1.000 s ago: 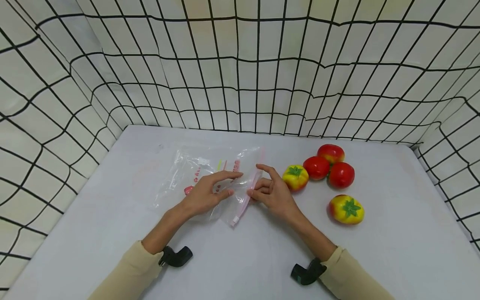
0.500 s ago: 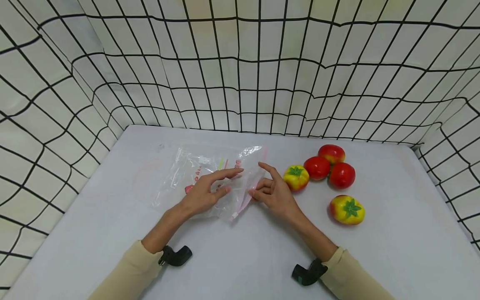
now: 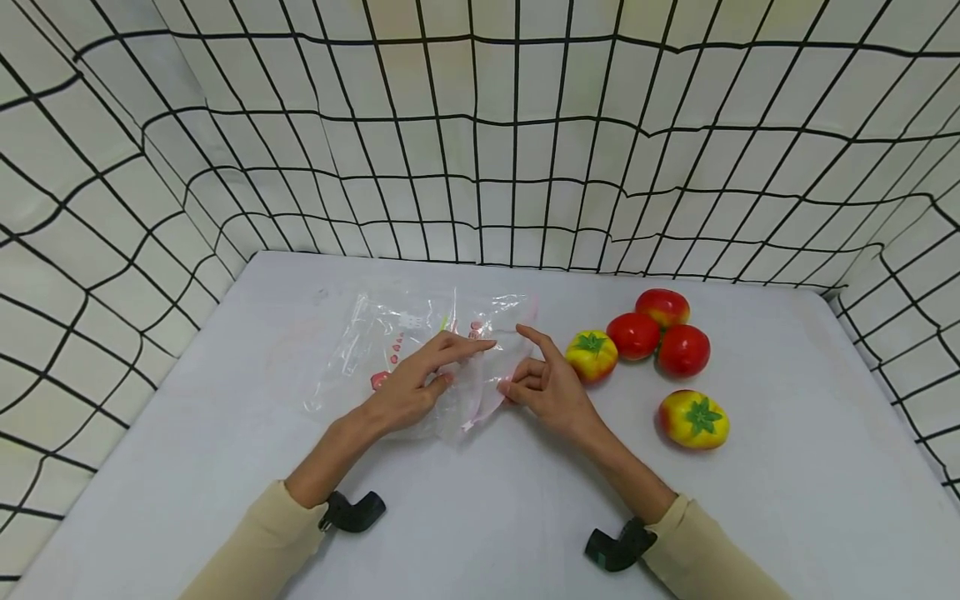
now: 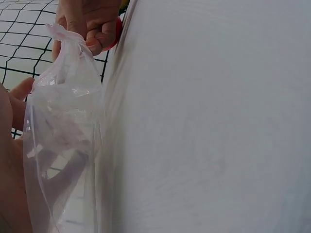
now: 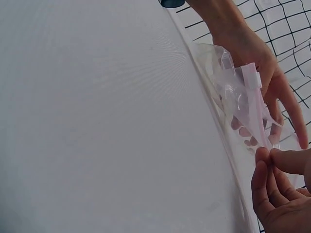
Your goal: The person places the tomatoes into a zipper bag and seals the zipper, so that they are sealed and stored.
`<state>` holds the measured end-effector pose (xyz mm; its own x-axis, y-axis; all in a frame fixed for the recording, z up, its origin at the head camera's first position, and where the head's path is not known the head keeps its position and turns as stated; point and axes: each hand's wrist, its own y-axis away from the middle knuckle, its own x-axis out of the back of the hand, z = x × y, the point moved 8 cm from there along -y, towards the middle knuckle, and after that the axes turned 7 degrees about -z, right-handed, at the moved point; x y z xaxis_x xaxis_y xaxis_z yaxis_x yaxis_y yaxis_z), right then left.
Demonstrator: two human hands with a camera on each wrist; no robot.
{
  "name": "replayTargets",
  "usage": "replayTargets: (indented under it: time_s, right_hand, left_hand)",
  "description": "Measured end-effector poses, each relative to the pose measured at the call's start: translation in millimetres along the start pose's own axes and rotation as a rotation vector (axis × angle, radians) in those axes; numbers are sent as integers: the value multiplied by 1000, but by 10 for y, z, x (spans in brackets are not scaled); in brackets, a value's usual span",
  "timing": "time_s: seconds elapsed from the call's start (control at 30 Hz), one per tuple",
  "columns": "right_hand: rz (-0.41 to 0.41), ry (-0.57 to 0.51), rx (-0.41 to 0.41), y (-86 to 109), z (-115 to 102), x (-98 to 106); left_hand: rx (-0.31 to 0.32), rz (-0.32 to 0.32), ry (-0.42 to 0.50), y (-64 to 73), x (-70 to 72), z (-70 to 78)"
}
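A clear plastic slider zip bag [image 3: 360, 342] with a pink closure edge and red print lies on the white table. My right hand [image 3: 553, 392] pinches the pink edge between thumb and fingers, index finger raised; the right wrist view shows this pinch close up, with the white slider [image 5: 251, 76] further along the edge. My left hand [image 3: 412, 379] is over the bag with its index finger stretched out towards the mouth; through the film its thumb [image 4: 68, 174] shows in the left wrist view. Part of the left fingers is hidden by the bag.
Right of the hands lie a yellow-red toy fruit [image 3: 592, 357] with a green top, a second such fruit [image 3: 693, 419], and three red ones, among them a red fruit [image 3: 683, 350]. Black wire mesh [image 3: 495, 150] rises behind the table [image 3: 480, 517] and along both sides.
The bag's mouth edge has lifted and shifted slightly, its slider corner moving up. My left thumb has drawn back to the left while its index finger reaches further right. The right hand keeps its pinch.
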<state>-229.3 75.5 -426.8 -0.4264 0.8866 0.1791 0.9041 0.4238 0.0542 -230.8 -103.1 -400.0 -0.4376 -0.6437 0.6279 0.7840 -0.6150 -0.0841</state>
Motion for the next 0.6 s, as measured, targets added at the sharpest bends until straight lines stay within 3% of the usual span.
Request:
replayTargets:
  time_s: [0.33, 0.6]
  right_hand:
    - [5, -30, 7, 11, -7, 17]
    - [12, -25, 16, 22, -18, 19]
  left_hand:
    - [30, 75, -7, 17, 29, 8]
    - [70, 185, -73, 42, 89, 86]
